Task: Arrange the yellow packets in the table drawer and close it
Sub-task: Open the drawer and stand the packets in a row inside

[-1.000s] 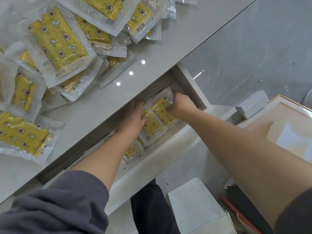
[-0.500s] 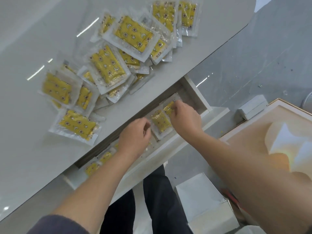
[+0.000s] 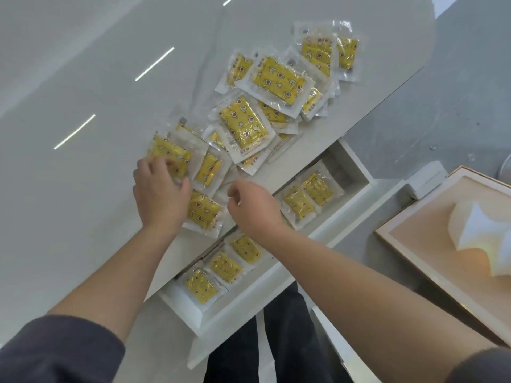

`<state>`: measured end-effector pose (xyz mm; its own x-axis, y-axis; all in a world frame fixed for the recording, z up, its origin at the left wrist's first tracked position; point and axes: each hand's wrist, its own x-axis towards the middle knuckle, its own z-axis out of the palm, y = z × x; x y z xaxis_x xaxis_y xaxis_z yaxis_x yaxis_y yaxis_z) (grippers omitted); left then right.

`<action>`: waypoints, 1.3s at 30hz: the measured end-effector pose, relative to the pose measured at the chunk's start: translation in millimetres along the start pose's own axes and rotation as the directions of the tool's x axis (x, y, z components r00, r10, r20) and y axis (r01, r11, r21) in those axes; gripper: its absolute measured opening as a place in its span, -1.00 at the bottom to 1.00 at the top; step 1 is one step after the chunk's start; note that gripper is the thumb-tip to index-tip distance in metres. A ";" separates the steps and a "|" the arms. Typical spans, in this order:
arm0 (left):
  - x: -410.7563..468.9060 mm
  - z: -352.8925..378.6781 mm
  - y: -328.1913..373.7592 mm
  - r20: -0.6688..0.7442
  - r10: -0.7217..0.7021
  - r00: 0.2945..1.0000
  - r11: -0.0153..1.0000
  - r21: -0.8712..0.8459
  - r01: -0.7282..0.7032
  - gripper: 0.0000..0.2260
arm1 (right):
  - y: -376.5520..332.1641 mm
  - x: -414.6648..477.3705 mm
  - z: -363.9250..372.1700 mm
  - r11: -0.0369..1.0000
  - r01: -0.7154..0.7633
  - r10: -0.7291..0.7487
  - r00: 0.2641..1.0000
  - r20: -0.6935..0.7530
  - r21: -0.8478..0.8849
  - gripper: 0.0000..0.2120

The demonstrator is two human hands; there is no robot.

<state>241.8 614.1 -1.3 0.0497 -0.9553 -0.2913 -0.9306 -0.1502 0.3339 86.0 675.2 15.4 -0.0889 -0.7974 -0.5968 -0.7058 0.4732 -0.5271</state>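
Underfoot: grey floor (image 3: 442,92) with faint scuffs runs along the table's front side and out to the right.
Tabletop: the glossy pale grey table (image 3: 83,205) mirrors strip lights as white bars. Its front edge cuts diagonally from lower left to upper right, and the far end is rounded.
Room clutter: a small white box (image 3: 425,179) sits on the floor just beside a wooden-framed picture (image 3: 414,244), both to the right and apart from the table.
Pile: yellow packets (image 3: 246,125) in clear wrappers overlap in a loose heap on the table, near the front edge and just above the drawer.
Drawer: the white table drawer (image 3: 276,308) is pulled out under the front edge. Packets lie flat in it, a pair (image 3: 307,194) toward the right end and a row of three (image 3: 221,269) toward the left. The right wrist hides the stretch between them.
Left hand (image 3: 160,194): palm down on the near-left end of the pile, fingertips on one packet (image 3: 166,150). I cannot tell whether it grips or only presses.
Right hand (image 3: 254,208): over the front edge, just beside the pile, fingers loosely curled with nothing seen in them.
Edges: the drawer's front rim stands out past the table edge, with the person's dark trousers (image 3: 249,355) right behind it.
Open room: bare top spreads left of the pile and beyond it. Bare drawer bottom shows past the pair at the right end.
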 end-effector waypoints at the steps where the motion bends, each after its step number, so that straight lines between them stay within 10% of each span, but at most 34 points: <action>1: 11.5 -1.6 -0.8 0.005 0.032 0.999 0.999 -0.008 -0.032 -0.64 | -6.7 3.3 4.3 1.000 -0.002 0.002 1.000 -0.023 0.027 -0.82; 7: 58.3 -4.7 -8.1 0.197 0.360 0.912 0.903 0.171 -0.394 -0.40 | -27.0 21.9 9.7 0.986 -0.025 0.054 0.984 -0.169 0.166 -0.70; 11: 70.2 -14.5 -19.9 0.287 0.460 0.841 0.788 0.306 -0.535 -0.31 | -32.7 32.8 6.9 0.997 -0.030 0.014 0.980 -0.201 -0.076 -0.55; 23: 84.4 -19.8 -18.0 0.257 0.554 0.792 0.708 0.354 -0.611 -0.35 | -56.3 55.3 -4.0 0.903 -0.055 -0.032 0.980 -0.194 -0.427 -0.86; 29: 84.3 -17.2 -24.0 0.261 0.546 0.796 0.704 0.372 -0.605 -0.32 | -55.7 43.1 0.2 0.960 0.014 -0.070 0.980 -0.188 -0.281 -0.94; 34: 81.9 -17.2 -22.8 0.292 0.546 0.785 0.717 0.321 -0.619 -0.25 | -54.8 37.7 2.9 0.947 -0.138 0.177 0.977 -0.116 0.290 -0.76; 39: 83.1 -21.2 -19.8 0.271 0.447 0.852 0.744 0.416 -0.523 -0.37 | -52.9 42.6 5.0 0.951 -0.164 0.177 0.984 -0.029 0.261 -0.88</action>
<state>272.0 532.3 -13.1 -0.4722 -0.8126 -0.3415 -0.8693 0.4936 0.0276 123.0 618.0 14.8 -0.2329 -0.7115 -0.6629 -0.4736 0.6783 -0.5617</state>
